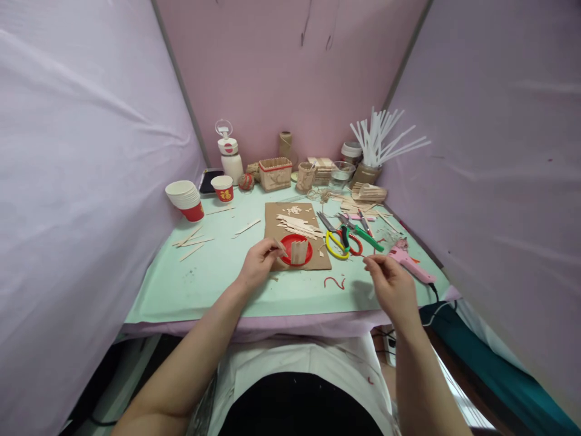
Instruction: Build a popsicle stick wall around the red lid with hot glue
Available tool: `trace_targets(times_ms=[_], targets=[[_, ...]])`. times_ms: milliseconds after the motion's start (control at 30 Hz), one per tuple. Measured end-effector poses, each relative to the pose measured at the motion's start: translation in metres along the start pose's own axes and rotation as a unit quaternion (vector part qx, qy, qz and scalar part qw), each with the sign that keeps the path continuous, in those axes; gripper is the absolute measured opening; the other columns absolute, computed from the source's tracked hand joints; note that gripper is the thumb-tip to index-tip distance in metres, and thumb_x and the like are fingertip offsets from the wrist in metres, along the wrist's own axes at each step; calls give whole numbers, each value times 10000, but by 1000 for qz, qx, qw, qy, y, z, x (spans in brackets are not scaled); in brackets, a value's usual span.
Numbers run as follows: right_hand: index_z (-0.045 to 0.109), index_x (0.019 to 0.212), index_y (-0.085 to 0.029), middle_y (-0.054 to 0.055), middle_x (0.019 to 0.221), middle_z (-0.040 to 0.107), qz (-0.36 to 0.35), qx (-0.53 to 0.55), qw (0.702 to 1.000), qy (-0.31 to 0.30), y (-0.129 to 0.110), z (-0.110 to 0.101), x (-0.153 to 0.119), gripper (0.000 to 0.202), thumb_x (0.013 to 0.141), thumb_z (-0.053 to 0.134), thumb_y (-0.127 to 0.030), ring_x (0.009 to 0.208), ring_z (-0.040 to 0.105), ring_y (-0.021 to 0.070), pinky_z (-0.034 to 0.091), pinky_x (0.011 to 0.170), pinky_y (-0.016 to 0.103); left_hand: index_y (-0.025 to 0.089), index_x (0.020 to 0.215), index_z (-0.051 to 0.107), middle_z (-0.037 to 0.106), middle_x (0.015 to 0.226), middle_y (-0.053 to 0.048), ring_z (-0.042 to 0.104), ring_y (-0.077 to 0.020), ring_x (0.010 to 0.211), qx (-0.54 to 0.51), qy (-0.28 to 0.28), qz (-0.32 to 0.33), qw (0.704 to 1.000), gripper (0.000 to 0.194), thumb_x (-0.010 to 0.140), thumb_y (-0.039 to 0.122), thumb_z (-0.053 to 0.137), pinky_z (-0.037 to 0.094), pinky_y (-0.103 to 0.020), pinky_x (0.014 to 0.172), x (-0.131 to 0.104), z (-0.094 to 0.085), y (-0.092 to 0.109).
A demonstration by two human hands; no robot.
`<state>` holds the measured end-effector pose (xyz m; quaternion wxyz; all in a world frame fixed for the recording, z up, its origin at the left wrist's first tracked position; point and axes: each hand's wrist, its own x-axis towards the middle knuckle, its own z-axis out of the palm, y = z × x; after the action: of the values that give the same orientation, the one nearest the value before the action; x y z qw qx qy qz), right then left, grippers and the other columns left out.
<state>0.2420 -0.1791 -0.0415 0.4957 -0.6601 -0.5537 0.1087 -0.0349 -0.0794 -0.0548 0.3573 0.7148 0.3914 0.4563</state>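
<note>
My left hand [259,264] is closed at the left rim of a round red dish [285,243]. Its fingertips pinch a short piece of flat wooden stick [278,243]. Upright pieces of wooden stick [298,252] stand side by side in the dish, which rests on a brown cardboard sheet [323,261]. My right hand [393,286] is raised over the table's right part, its thumb and fingers pinched together. Whatever lies between those fingertips is too small to make out. A curl of red cord [334,283] lies on the table between the hands.
Beyond my right hand lie yellow-handled scissors [337,247], green-handled pliers [368,238] and a pink glue gun [413,266]. Cut sticks [299,226] cover part of the cardboard. Stacked paper cups [185,200] stand left; a woven-looking box [275,174] and white glue sticks [376,142] stand behind.
</note>
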Motion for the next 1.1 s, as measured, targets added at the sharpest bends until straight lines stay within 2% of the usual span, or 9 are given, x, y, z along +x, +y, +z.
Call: trace_targets(times_ms=[133, 300, 433, 733, 1100], targets=[[641, 845, -198, 59, 786, 688, 26, -47, 999, 3, 23, -15, 2, 281, 836, 549, -463, 714, 628, 209, 481, 708, 338, 187, 778, 643, 668, 797, -13, 601, -160, 781, 52, -99, 16, 994, 135, 835, 206, 522, 458, -277, 756, 10, -4, -8], [648, 834, -204, 74, 834, 701, 6, -70, 997, -7, 22, -15, 1, 284, 830, 539, -466, 713, 620, 208, 495, 702, 342, 189, 809, 649, 654, 813, -17, 594, -151, 776, 82, -152, 50, 984, 163, 847, 158, 494, 461, -269, 744, 16, -8, -14], [651, 836, -202, 74, 831, 703, 0, -72, 997, -20, 20, -14, 2, 284, 832, 535, -460, 715, 621, 206, 496, 698, 341, 180, 772, 640, 618, 866, -41, 578, -159, 815, 97, -155, 89, 979, 161, 853, 149, 504, 459, -278, 766, 16, -5, -14], [653, 818, -201, 66, 811, 693, -13, -61, 997, -40, 23, -9, 1, 273, 833, 533, -446, 701, 620, 198, 492, 693, 335, 188, 814, 673, 636, 887, -42, 584, -168, 861, 134, -179, 86, 971, 187, 882, 192, 499, 458, -273, 786, 20, -3, -19], [638, 796, -215, 63, 788, 702, -15, -77, 996, -50, 20, -15, 0, 275, 832, 522, -461, 679, 627, 205, 496, 669, 332, 202, 850, 728, 661, 872, -52, 608, -158, 808, 112, -170, 96, 974, 183, 878, 233, 550, 475, -272, 762, 23, -5, -16]])
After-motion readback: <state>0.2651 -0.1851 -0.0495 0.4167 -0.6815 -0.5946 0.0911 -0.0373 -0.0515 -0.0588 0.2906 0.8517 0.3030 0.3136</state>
